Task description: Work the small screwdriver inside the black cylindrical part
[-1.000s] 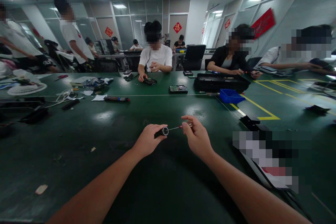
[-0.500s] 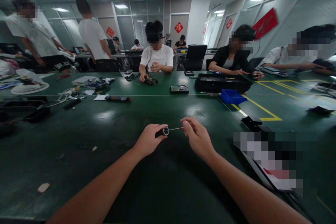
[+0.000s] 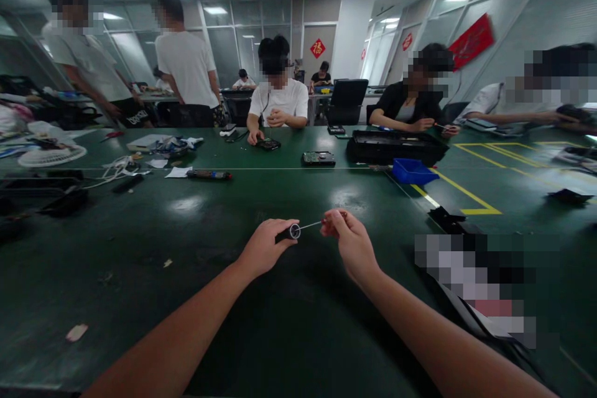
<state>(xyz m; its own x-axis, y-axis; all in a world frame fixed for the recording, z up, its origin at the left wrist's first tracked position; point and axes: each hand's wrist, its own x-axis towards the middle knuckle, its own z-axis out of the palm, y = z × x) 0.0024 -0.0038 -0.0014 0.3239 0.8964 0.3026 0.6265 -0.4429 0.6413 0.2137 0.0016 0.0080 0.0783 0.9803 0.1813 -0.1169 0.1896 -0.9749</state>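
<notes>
1. Left hand [image 3: 265, 247]: fingers gripping a dark cylindrical part [image 3: 288, 232], its pale-rimmed end facing right, above the green table [image 3: 200, 336].
2. Right hand [image 3: 351, 239]: fingers closing around the handle of a screwdriver [image 3: 311, 224]; its shaft is pointing left, its tip reaching the rimmed end.
3. Blue tray [image 3: 413, 171]: sitting beyond the right hand, beside a long black housing [image 3: 396, 147].
4. Circuit-board device [image 3: 318, 158]: lying left of the tray.
</notes>
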